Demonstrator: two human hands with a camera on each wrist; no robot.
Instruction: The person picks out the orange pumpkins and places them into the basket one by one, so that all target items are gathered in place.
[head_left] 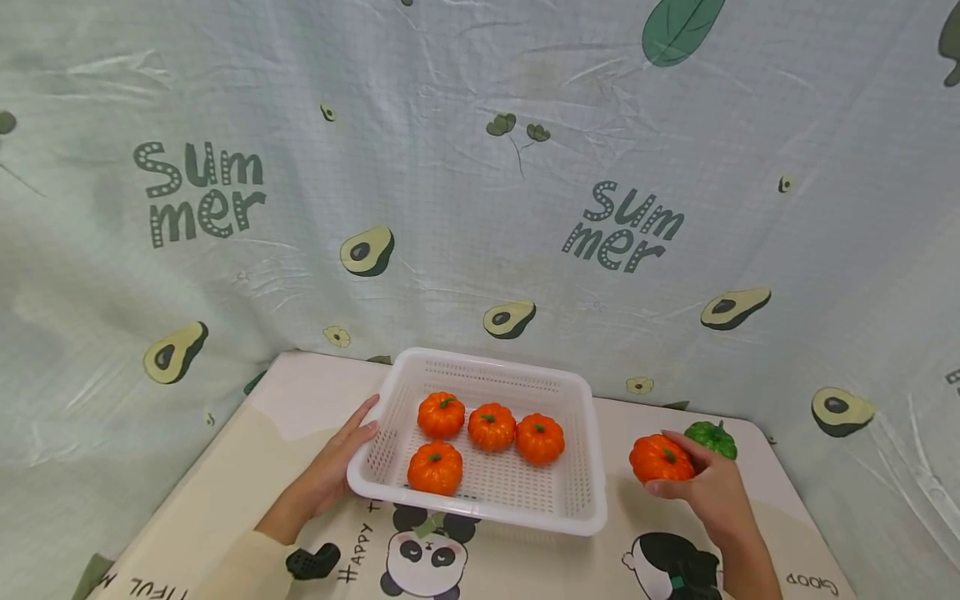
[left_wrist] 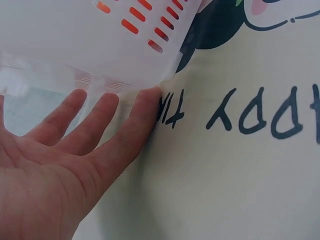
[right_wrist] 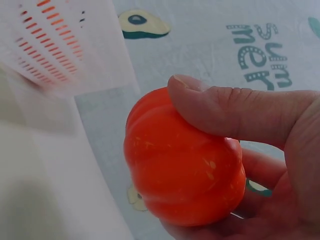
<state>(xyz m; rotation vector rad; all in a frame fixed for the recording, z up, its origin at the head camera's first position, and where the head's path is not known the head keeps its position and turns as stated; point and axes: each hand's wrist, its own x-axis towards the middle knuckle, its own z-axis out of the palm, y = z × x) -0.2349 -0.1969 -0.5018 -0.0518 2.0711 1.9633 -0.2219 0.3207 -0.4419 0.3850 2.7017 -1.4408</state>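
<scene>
An orange toy pumpkin (head_left: 659,459) with a green stem is gripped between the thumb and fingers of my right hand (head_left: 716,492), right of the basket. The right wrist view shows the pumpkin's ribbed side (right_wrist: 182,160), with the thumb across its top. Several similar orange pumpkins (head_left: 491,427) lie inside a white plastic basket (head_left: 525,517). At the basket's left side is my left hand (head_left: 330,467); in the left wrist view its fingertips (left_wrist: 107,102) meet the lower wall, fingers extended. A green toy pumpkin (head_left: 711,438) sits just behind my right hand, partly hidden by it.
The table is covered by a pale cloth (head_left: 540,567) printed with a panda and lettering. Behind it hangs a light curtain (head_left: 450,183) with avocado prints, close to the table's back edge. A dark print (head_left: 312,562) shows near my left sleeve.
</scene>
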